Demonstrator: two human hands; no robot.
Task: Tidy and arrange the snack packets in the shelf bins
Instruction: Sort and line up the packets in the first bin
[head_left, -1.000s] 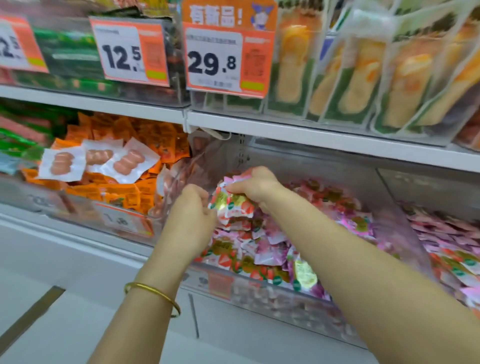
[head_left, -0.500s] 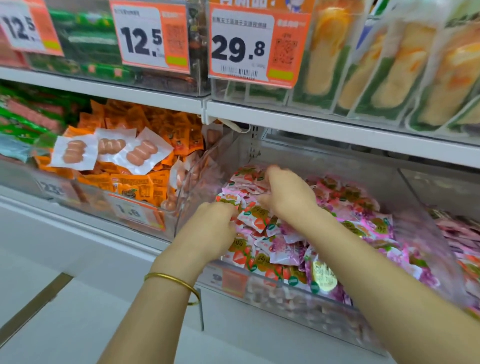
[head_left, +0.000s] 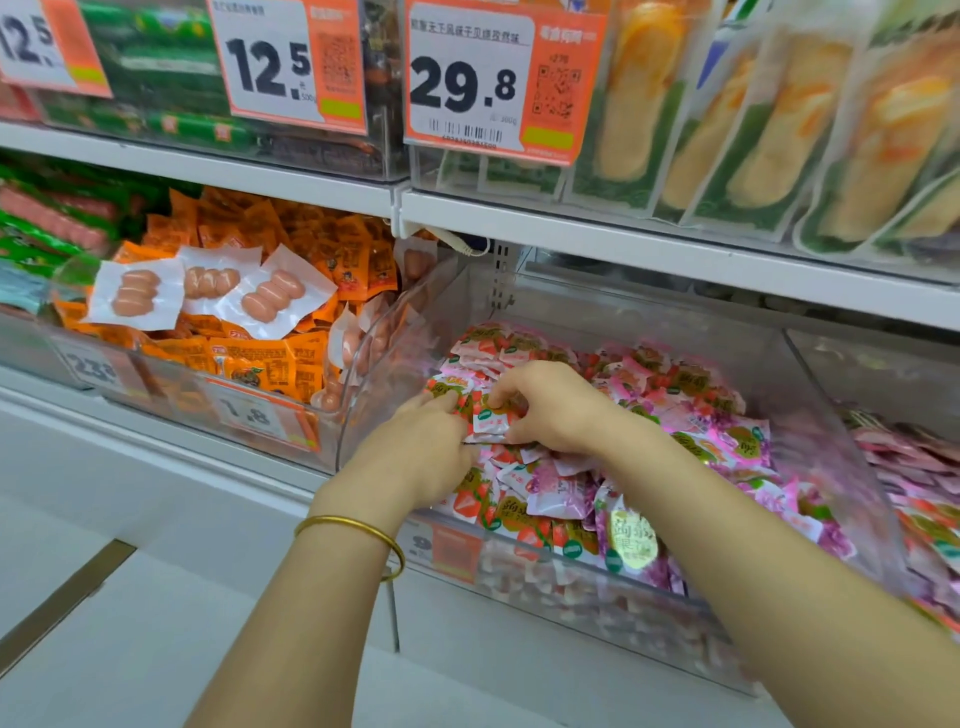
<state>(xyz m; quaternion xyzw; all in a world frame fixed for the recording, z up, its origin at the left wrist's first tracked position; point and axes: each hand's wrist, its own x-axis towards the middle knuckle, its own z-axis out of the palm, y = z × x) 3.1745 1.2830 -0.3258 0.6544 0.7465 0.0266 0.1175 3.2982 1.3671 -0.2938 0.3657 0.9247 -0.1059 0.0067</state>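
Pinching packets (head_left: 491, 420) in left hand (head_left: 422, 453) and right hand (head_left: 551, 406), we risk spilling loose ones beneath our grip over the bin (head_left: 375, 364).

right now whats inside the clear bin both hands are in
A heap of small pink and strawberry-print snack packets fills the clear bin. The left hand and right hand pinch a few on top, covering those beneath; the bin's floor is hidden.

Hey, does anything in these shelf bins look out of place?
Yes. Three clear-and-white sausage packets lie on top of the orange snack packets in the left bin, a different product from the pile beneath. More sausage packets are wedged against that bin's right side.
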